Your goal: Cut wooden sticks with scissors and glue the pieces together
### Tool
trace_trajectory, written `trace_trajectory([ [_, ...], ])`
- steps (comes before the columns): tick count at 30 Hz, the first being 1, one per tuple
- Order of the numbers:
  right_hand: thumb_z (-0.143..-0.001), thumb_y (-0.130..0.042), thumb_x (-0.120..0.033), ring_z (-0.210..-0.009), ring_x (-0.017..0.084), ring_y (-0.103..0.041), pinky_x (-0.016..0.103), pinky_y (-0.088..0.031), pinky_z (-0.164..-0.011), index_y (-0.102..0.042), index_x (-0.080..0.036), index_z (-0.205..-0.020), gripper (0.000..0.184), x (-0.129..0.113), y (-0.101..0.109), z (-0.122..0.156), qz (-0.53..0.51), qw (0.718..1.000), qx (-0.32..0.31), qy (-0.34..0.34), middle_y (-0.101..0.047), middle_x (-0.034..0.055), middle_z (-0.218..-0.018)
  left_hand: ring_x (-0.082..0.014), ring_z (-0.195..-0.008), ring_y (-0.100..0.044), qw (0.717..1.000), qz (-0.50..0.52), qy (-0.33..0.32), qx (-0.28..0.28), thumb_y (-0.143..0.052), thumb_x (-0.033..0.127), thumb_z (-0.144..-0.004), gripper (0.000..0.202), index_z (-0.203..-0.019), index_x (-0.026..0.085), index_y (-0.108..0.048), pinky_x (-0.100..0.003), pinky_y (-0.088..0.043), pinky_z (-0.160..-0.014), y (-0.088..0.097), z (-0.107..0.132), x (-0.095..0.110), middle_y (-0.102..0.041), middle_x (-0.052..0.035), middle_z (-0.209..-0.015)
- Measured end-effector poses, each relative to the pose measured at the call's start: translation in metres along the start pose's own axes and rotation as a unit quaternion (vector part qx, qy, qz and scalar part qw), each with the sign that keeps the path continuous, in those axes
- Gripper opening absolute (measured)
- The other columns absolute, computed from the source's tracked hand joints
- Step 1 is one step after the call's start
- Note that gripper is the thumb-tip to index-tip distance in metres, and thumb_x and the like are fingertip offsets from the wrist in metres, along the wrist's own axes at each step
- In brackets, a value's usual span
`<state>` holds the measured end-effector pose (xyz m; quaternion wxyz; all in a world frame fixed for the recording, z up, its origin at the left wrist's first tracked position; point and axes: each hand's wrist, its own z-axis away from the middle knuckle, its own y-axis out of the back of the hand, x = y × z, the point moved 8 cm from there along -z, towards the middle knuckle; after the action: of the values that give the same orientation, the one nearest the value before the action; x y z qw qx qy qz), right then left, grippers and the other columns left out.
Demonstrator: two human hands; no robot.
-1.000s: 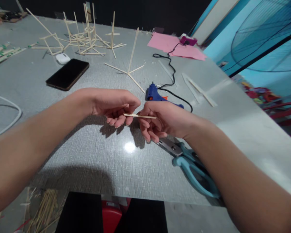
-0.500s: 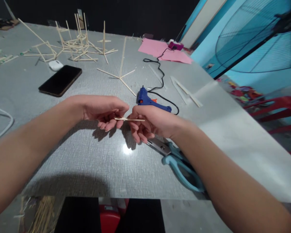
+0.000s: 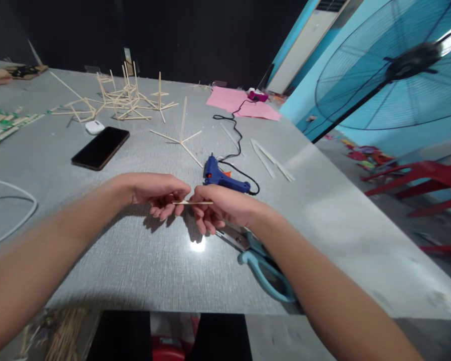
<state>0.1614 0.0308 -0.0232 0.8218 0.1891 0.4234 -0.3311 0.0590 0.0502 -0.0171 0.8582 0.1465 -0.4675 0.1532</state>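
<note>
A short thin wooden stick (image 3: 201, 202) lies level between my two hands, above the table near its front. My left hand (image 3: 165, 196) pinches its left end, where a paler lump shows. The right end is gripped by my right hand (image 3: 216, 205), fingers curled beneath. Under my right wrist lie scissors (image 3: 265, 273) with light blue handles, partly hidden by the forearm. Just beyond the right hand rests a blue glue gun (image 3: 225, 176) on its side. A joined figure of thin sticks (image 3: 181, 142) with several arms lies farther back.
Stick frames (image 3: 128, 100) stand at the back left, near a black phone (image 3: 100, 148) and a white case (image 3: 94, 127). Pink paper (image 3: 229, 100), a black cord (image 3: 240, 133) and pale strips (image 3: 272, 159) lie right. A fan (image 3: 406, 65) and red chair (image 3: 428, 183) stand beyond the table.
The camera view has tilted up and shifted slightly, so the table contents appear lower and more of the fan shows. Both hands keep their hold on the stick.
</note>
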Motion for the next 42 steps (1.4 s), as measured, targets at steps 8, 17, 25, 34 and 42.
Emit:
trace_trajectory([
  [8, -0.083, -0.047, -0.029, -0.043, 0.012, -0.057, 0.021, -0.032, -0.037, -0.055, -0.02, -0.058, 0.028, -0.002, -0.002, 0.002, -0.008, 1.0, 0.005, -0.004, -0.069, 0.0105, -0.056, -0.0143, -0.039, -0.048, 0.999, 0.008, 0.03, 0.021, -0.05, 0.033, -0.083, 0.029, -0.063, 0.017, -0.066, -0.022, -0.036, -0.039, 0.001, 0.0, -0.003, -0.06, -0.0069, -0.046],
  [17, -0.085, -0.053, -0.037, -0.042, 0.014, -0.056, 0.022, -0.032, -0.036, -0.054, -0.021, -0.06, 0.029, 0.003, 0.001, 0.0, -0.012, 1.0, 0.017, -0.009, -0.068, 0.0102, -0.054, -0.0154, -0.041, -0.047, 1.0, -0.005, 0.026, 0.016, -0.052, 0.033, -0.081, 0.028, -0.063, 0.018, -0.066, -0.024, -0.037, -0.038, 0.0, -0.002, -0.002, -0.062, -0.0078, -0.051],
  [25, -0.084, -0.057, -0.035, -0.043, 0.016, -0.057, 0.024, -0.033, -0.035, -0.056, -0.022, -0.063, 0.025, 0.0, 0.001, 0.003, -0.02, 0.999, 0.03, -0.005, -0.068, 0.0095, -0.054, -0.0142, -0.04, -0.048, 0.998, 0.004, 0.049, 0.027, -0.053, 0.034, -0.079, 0.028, -0.061, 0.018, -0.067, -0.022, -0.037, -0.037, 0.001, -0.003, -0.005, -0.062, -0.0072, -0.049],
  [34, -0.09, -0.051, -0.035, -0.044, 0.014, -0.059, 0.021, -0.035, -0.038, -0.058, -0.019, -0.058, 0.037, 0.005, 0.001, -0.002, -0.01, 1.0, 0.011, -0.012, -0.069, 0.0106, -0.056, -0.0136, -0.04, -0.05, 0.999, 0.002, 0.042, 0.022, -0.052, 0.034, -0.08, 0.028, -0.062, 0.018, -0.066, -0.021, -0.038, -0.038, -0.001, -0.002, -0.003, -0.063, -0.0072, -0.051],
  [42, -0.101, -0.048, -0.041, -0.042, 0.013, -0.055, 0.024, -0.035, -0.041, -0.068, -0.016, -0.077, 0.04, -0.003, -0.003, 0.003, 0.005, 1.0, 0.02, -0.015, -0.067, 0.0076, -0.056, -0.0149, -0.049, -0.06, 0.999, 0.02, 0.013, 0.031, -0.051, 0.03, -0.082, 0.026, -0.069, 0.017, -0.068, -0.022, -0.051, -0.047, -0.008, -0.002, 0.005, -0.069, -0.0075, -0.061],
])
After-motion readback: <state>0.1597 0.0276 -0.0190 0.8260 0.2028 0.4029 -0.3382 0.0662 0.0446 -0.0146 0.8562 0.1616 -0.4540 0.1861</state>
